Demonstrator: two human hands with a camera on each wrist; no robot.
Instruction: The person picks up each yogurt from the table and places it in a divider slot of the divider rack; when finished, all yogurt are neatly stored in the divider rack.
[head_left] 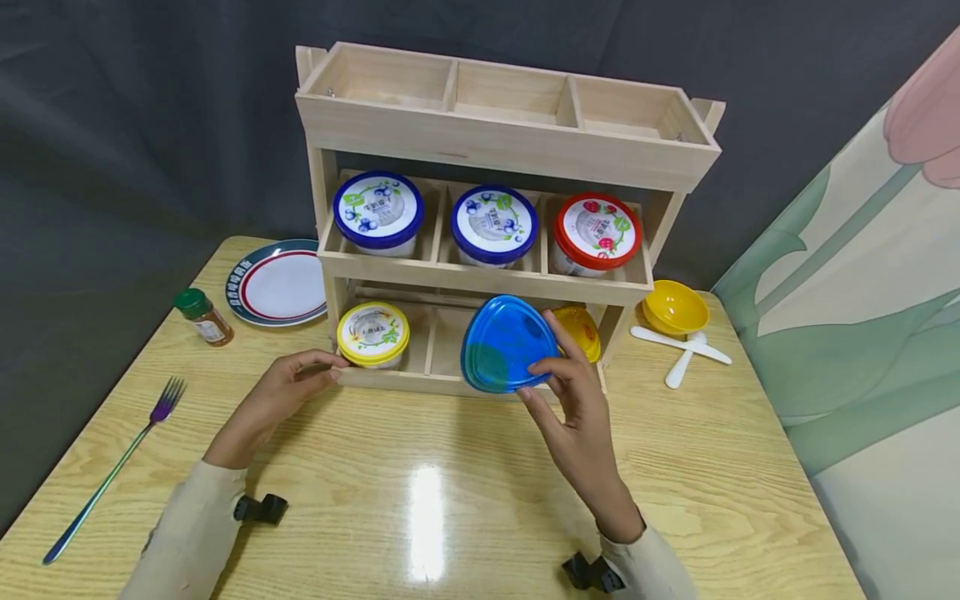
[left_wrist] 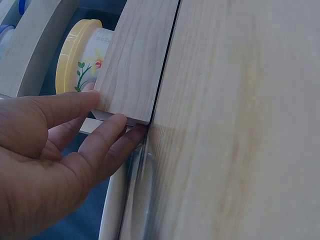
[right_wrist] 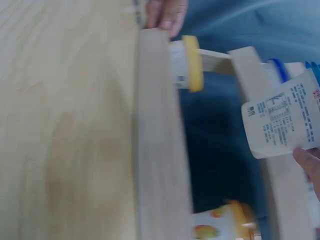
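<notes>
We are gripping a blue-lidded tub [head_left: 504,343] in our right hand [head_left: 573,408], fingers curled round its rim, holding it tilted just in front of the middle bay of the wooden rack [head_left: 480,133]'s lowest shelf. Our left hand [head_left: 281,392] is resting with straight, relaxed fingers against the rack's front bottom rail, holding nothing, beside a yellow-lidded tub [head_left: 372,334] in the left bay. An orange-lidded tub [head_left: 579,329] is sitting in the right bay, behind the one we hold. Above, two blue-lidded cups [head_left: 378,212] and a red-lidded cup [head_left: 597,232] are filling the middle shelf. Around the rack on the table [head_left: 420,508] are lying a plate [head_left: 276,282], spice jar [head_left: 203,317], fork [head_left: 112,468], yellow bowl [head_left: 675,307] and white spoons [head_left: 682,350].
</notes>
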